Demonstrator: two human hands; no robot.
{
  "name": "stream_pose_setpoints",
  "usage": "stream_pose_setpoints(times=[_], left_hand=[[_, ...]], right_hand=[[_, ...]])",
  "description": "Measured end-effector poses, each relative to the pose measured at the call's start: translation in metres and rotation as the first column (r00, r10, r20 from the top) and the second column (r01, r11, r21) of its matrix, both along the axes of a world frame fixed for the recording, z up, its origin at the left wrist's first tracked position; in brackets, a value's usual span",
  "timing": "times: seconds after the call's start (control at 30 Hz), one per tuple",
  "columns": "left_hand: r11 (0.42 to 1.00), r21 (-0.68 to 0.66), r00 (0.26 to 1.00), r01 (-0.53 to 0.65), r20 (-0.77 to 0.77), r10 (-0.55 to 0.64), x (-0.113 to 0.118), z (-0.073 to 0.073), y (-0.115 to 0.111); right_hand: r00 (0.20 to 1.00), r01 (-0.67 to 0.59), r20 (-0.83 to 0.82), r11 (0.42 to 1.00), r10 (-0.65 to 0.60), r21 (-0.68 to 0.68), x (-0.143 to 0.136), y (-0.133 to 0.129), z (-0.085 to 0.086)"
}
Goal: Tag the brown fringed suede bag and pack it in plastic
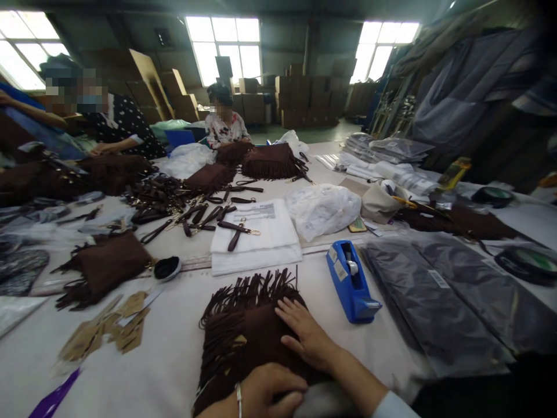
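Observation:
A dark brown fringed bag lies on the table in front of me, its strands spread along the far and left sides. My right hand rests flat on its right part, fingers stretched and slightly apart. At the near edge is my left hand, a bracelet on its wrist, its fingers curled in against the bag; their tips are partly hidden. A blue tape dispenser stands to the right of the bag. Tan paper tags lie in a loose pile on the left.
Stacked white sheets and a clear plastic bag lie beyond. Brown straps with clips are heaped at centre left. Dark packaged pieces cover the right side. Another brown fringed bag lies left. Two people sit across the table.

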State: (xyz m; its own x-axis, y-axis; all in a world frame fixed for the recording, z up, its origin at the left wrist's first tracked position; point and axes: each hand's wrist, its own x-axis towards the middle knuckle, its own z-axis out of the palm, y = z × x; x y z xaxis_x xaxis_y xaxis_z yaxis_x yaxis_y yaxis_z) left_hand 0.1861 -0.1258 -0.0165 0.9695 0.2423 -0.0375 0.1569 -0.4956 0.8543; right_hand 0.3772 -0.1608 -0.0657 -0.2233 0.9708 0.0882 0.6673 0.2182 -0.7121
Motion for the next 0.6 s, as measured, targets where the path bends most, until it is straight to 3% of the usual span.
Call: stream_pose_setpoints(times=[0.07, 0.13, 0.2, 0.27, 0.3, 0.37, 0.4, 0.5, 0.6], left_hand=[[0.967, -0.183, 0.984, -0.177, -0.016, 0.177, -0.017, 0.021, 0.010], [0.847, -0.265, 0.885, -0.461, -0.068, 0.460, -0.046, 0.028, 0.034], [0.598, -0.321, 0.662, -0.735, -0.147, 0.735, -0.084, 0.021, 0.067], [0.353, -0.401, 0.486, -0.845, -0.303, 0.820, -0.121, 0.005, 0.096], [0.241, -0.459, 0.445, -0.855, -0.410, 0.796, -0.136, -0.003, 0.106], [0.072, -0.578, 0.460, -0.813, -0.561, 0.688, -0.152, -0.015, 0.119], [0.029, -0.639, 0.510, -0.769, -0.584, 0.632, -0.153, -0.019, 0.122], [0.016, -0.808, 0.687, -0.589, -0.490, 0.537, -0.136, -0.017, 0.126], [0.008, -0.877, 0.786, -0.480, -0.427, 0.447, -0.107, -0.011, 0.137]], right_hand=[[0.970, -0.005, -0.242, 1.000, 0.002, -0.012, 0.007, -0.011, 0.004], [0.831, 0.264, -0.491, 0.962, -0.262, -0.067, 0.020, -0.021, 0.001], [0.518, 0.541, -0.636, 0.795, -0.571, -0.274, 0.036, -0.024, -0.008], [0.246, 0.532, -0.635, 0.650, -0.732, -0.543, 0.052, -0.016, -0.017], [0.186, 0.439, -0.607, 0.619, -0.772, -0.652, 0.059, -0.008, -0.020], [0.185, 0.226, -0.552, 0.581, -0.813, -0.782, 0.068, 0.014, -0.019], [0.219, 0.135, -0.537, 0.570, -0.815, -0.810, 0.070, 0.026, -0.017], [0.399, -0.091, -0.536, 0.549, -0.744, -0.831, 0.075, 0.065, -0.005], [0.565, -0.206, -0.521, 0.502, -0.640, -0.840, 0.078, 0.098, 0.002]])
